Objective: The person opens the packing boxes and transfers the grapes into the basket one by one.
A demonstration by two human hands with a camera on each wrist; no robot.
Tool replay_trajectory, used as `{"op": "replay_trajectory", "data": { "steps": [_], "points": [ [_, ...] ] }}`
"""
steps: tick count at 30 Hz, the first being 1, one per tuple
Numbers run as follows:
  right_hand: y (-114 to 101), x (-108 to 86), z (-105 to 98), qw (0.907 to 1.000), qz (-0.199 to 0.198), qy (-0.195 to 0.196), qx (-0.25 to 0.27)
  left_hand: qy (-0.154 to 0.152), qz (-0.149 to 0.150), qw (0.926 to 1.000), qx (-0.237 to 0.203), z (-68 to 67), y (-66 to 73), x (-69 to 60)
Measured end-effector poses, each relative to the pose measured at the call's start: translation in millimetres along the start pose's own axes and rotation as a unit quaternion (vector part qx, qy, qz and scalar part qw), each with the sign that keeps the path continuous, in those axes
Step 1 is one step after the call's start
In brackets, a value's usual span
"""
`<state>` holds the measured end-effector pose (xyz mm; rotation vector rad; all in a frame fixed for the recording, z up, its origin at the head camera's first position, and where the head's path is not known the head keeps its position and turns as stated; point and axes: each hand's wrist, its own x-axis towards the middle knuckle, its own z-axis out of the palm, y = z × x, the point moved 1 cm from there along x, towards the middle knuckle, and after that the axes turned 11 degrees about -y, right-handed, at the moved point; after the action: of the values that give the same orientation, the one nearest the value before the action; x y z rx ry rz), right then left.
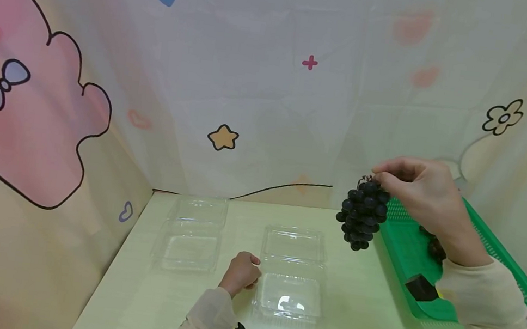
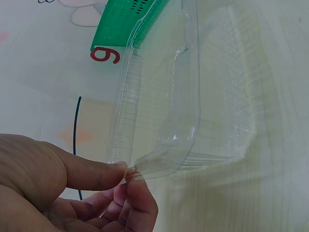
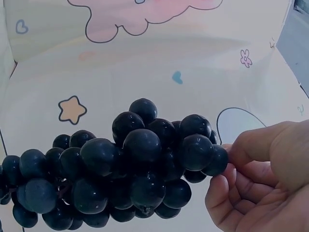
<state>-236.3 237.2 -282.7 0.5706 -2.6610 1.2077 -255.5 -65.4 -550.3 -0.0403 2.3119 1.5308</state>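
My right hand pinches a bunch of dark grapes by its stem at the top, and the bunch hangs in the air left of the green basket. In the right wrist view the grapes stretch left from the fingertips; the stem under them is mostly hidden. My left hand is at the left edge of a clear plastic clamshell box that lies unfolded on the table. Close up in the left wrist view, thumb and fingers pinch the rim of this box at its corner.
A second clear clamshell box lies unfolded to the left. On the right, a green plastic basket holds more dark fruit, partly hidden by my right arm. A printed cloth hangs behind the pale table.
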Motion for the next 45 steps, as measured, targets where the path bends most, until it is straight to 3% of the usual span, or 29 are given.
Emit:
{"op": "replay_trajectory", "data": {
  "steps": [6,14,25,45],
  "points": [
    [10.7,-1.9,-7.7,0.9997,-0.023,0.013,0.001,0.0,-0.008,1.0,0.002,0.5,-0.4,1.8],
    [19.7,-9.4,-19.6,0.9992,0.024,0.029,-0.011,0.0,-0.003,1.0,-0.002,0.8,-2.0,4.0],
    [32.2,-23.4,-33.5,0.9983,0.046,0.034,0.008,-0.004,-0.003,1.0,-0.001,0.5,1.0,1.2],
    [57.1,-49.0,-58.6,0.9916,0.107,0.059,-0.042,-0.008,0.004,0.9999,-0.009,-0.3,1.5,-0.8]
  ]
}}
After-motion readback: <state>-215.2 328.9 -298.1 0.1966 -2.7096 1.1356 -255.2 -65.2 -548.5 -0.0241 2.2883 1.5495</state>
